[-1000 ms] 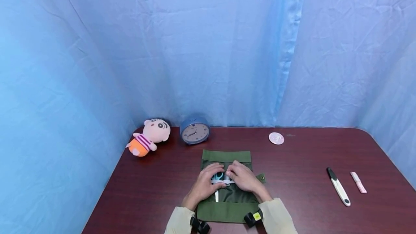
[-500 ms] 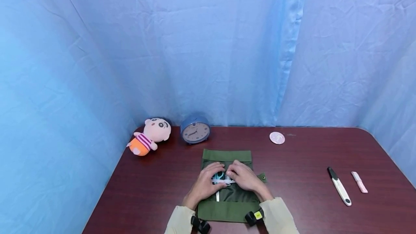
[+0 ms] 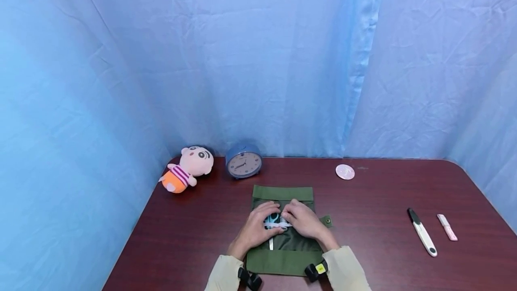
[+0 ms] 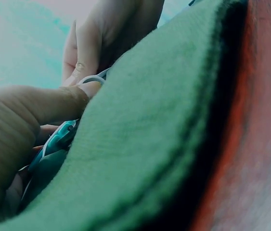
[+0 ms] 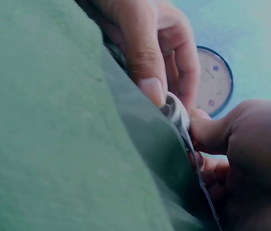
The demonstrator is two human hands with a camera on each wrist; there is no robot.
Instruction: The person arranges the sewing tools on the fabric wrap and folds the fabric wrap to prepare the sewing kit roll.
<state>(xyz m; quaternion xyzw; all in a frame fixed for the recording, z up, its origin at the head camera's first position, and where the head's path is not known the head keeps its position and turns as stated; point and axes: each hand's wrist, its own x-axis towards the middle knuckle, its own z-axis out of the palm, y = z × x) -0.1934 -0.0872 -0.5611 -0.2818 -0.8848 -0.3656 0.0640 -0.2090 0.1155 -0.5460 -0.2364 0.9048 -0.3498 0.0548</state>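
A dark green fabric pouch (image 3: pixel 282 262) lies unfolded on the table, with a white elastic band (image 3: pixel 271 225) across its middle. Teal-handled scissors (image 3: pixel 274 218) sit under the band, and a pale strip, seemingly their blade, points toward the person. My left hand (image 3: pixel 257 227) arches over the scissors, its thumb and fingers pinching the band beside a round loop (image 5: pixel 177 111). From the other side my right hand (image 3: pixel 304 220) pinches a small grey roll-like thing (image 3: pixel 283 221) at that loop, thumb tip right at its rim. The fingers partly hide it.
Behind the pouch stand a blue alarm clock (image 3: pixel 244 164) and a plush doll (image 3: pixel 187 169). A round pinkish disc (image 3: pixel 345 172) lies at the back. To the right are a white-and-black handled tool (image 3: pixel 422 232) and a small pink-and-white stick-like item (image 3: pixel 447 227).
Both hands keep nearly the same place and grip at the band. The head view has shifted very slightly.
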